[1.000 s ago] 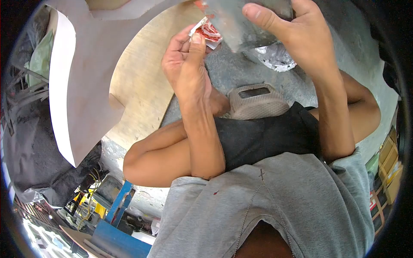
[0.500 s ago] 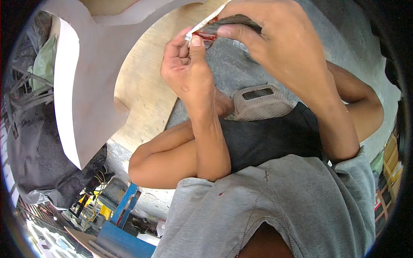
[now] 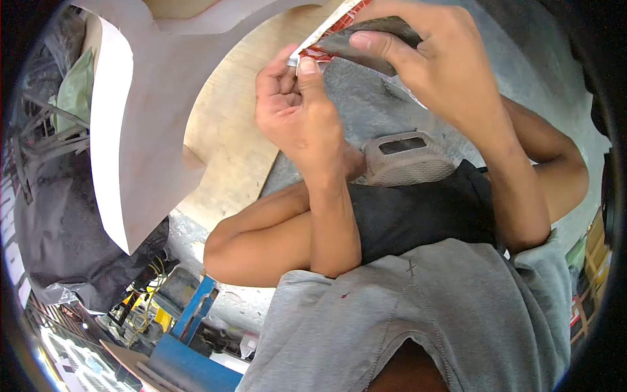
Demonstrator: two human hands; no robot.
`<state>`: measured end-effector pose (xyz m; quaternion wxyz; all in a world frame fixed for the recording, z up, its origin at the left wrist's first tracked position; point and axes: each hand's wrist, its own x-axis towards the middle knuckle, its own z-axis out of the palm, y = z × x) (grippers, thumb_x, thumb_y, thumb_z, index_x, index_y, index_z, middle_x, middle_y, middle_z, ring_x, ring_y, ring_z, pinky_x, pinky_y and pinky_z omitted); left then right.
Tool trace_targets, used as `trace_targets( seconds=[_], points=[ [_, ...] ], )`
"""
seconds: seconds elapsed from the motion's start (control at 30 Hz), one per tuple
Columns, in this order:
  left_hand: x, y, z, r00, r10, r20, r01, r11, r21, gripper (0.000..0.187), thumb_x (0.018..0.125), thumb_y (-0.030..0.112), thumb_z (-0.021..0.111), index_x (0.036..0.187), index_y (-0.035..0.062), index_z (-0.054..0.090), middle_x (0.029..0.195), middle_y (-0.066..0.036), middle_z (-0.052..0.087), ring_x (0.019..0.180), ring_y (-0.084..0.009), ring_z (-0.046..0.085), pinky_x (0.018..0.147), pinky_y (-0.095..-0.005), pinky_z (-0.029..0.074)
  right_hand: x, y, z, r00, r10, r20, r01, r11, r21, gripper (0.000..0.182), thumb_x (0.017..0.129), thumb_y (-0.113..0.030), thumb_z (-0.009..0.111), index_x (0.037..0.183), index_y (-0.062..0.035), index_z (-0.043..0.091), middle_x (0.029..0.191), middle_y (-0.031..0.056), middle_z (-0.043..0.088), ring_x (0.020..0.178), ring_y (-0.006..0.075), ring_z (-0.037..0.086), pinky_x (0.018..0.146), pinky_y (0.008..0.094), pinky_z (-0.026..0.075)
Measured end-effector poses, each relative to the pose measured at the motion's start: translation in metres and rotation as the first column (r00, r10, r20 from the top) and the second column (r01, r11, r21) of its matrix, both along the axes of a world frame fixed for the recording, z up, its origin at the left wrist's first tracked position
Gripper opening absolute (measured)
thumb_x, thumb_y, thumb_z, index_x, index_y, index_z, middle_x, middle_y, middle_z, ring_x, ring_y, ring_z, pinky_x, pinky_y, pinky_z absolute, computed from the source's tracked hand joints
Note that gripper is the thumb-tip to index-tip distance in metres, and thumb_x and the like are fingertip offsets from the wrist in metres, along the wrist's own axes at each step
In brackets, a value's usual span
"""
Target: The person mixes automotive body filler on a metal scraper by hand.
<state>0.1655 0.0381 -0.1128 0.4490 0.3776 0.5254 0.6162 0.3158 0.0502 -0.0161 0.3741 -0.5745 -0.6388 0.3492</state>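
Note:
My left hand [image 3: 300, 111] pinches the near end of a narrow white-edged strip with a glossy red face [image 3: 341, 23], thumb on top and fingers curled beneath. My right hand [image 3: 437, 59] is closed on a dark grey, flexible-looking flat piece [image 3: 375, 47], thumb against its near side. The tip of this dark piece lies close against the red face, near my left thumb. The strip's far end runs out of the top of the view, and I cannot make out its exact kind.
A large curved white-edged panel [image 3: 153, 130] stands at left over a plywood sheet [image 3: 228, 130]. A beige perforated plastic item [image 3: 408, 160] sits on the grey floor between my legs. Black plastic sheeting [image 3: 72, 222] and a blue metal frame [image 3: 186, 353] are at lower left.
Both hands and the strip have shifted slightly right in view, along with the whole scene. More of the red face and of the dark piece shows now; both grips stay closed.

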Motion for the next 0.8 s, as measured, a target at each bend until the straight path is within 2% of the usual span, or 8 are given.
trace_targets(
  seconds=[0.23,0.3,0.53,0.6,0.63,0.7,0.73,0.8],
  points=[
    [0.004,-0.002,0.008,0.997,0.005,-0.077,-0.004,1.0,0.013,0.022,0.097,-0.001,0.061,0.118,-0.0084,0.059,0.1,-0.015,0.07,0.091,-0.015,0.068,0.08,-0.0249,0.053,0.003,0.005,-0.014,0.984,0.023,0.177,-0.024,1.0,0.002,0.016,0.084,-0.011,0.072,0.097,-0.0018,0.074,0.082,0.0173,0.072,0.071,0.0277,0.07,0.068,0.0324,0.053],
    [0.007,-0.003,0.009,0.997,0.006,-0.083,-0.003,0.999,0.033,0.022,0.097,-0.001,0.061,0.118,-0.0081,0.059,0.1,-0.015,0.07,0.091,-0.0149,0.068,0.081,-0.0251,0.053,0.002,0.005,-0.021,0.994,-0.038,-0.102,0.038,0.999,-0.003,0.016,0.084,-0.009,0.072,0.097,-0.0014,0.074,0.083,0.0162,0.074,0.073,0.0228,0.072,0.07,0.0308,0.053],
    [0.009,-0.003,0.014,0.994,-0.009,-0.109,0.016,0.998,0.065,0.021,0.097,0.0,0.061,0.117,-0.0076,0.059,0.099,-0.014,0.07,0.091,-0.015,0.067,0.081,-0.0256,0.053,0.003,0.0,-0.019,0.999,-0.039,-0.023,0.041,0.995,0.095,0.016,0.083,-0.006,0.072,0.097,0.0005,0.074,0.083,0.0153,0.074,0.072,0.0182,0.071,0.069,0.0298,0.053],
    [0.011,-0.004,0.01,0.994,0.01,-0.11,-0.001,0.997,0.08,0.021,0.097,0.0,0.061,0.117,-0.0077,0.059,0.099,-0.015,0.07,0.091,-0.0151,0.068,0.081,-0.0256,0.053,0.0,-0.002,-0.02,0.984,-0.14,-0.108,0.135,0.989,-0.055,0.016,0.084,-0.004,0.072,0.098,0.0028,0.073,0.082,0.0146,0.075,0.072,0.0149,0.07,0.068,0.0284,0.053],
    [0.012,-0.004,0.009,0.994,0.028,-0.11,-0.017,0.995,0.094,0.021,0.097,0.0,0.061,0.117,-0.0078,0.059,0.1,-0.015,0.07,0.091,-0.0153,0.068,0.081,-0.0257,0.053,-0.001,-0.003,-0.019,0.984,-0.139,-0.107,0.134,0.989,-0.056,0.016,0.084,-0.004,0.072,0.098,0.0028,0.073,0.082,0.0146,0.075,0.072,0.0149,0.07,0.068,0.0284,0.053],
    [0.012,-0.003,0.008,0.996,0.025,-0.085,-0.017,0.996,0.09,0.021,0.097,0.0,0.061,0.117,-0.008,0.059,0.101,-0.016,0.071,0.091,-0.0153,0.068,0.081,-0.0255,0.053,-0.002,-0.004,-0.016,0.927,-0.227,-0.297,0.156,0.957,-0.246,0.016,0.086,-0.003,0.071,0.099,0.0049,0.073,0.082,0.0128,0.075,0.072,0.0119,0.068,0.068,0.027,0.053],
    [0.012,-0.003,0.008,0.998,0.02,-0.061,-0.014,0.996,0.088,0.022,0.097,-0.001,0.061,0.117,-0.0082,0.059,0.101,-0.016,0.071,0.09,-0.0152,0.068,0.081,-0.0253,0.053,-0.001,-0.005,-0.016,0.927,-0.228,-0.297,0.157,0.956,-0.247,0.016,0.086,-0.003,0.071,0.099,0.0049,0.073,0.082,0.0128,0.075,0.072,0.0119,0.068,0.068,0.027,0.053],
    [0.01,-0.004,0.01,0.998,0.008,-0.054,-0.004,0.997,0.072,0.022,0.097,-0.001,0.061,0.117,-0.0085,0.058,0.102,-0.017,0.071,0.09,-0.0151,0.068,0.08,-0.025,0.053,0.003,-0.005,-0.018,0.963,-0.12,-0.243,0.102,0.991,-0.086,0.015,0.087,-0.003,0.07,0.099,0.0056,0.073,0.083,0.0114,0.075,0.073,0.0108,0.067,0.068,0.0265,0.053]
  ],
)
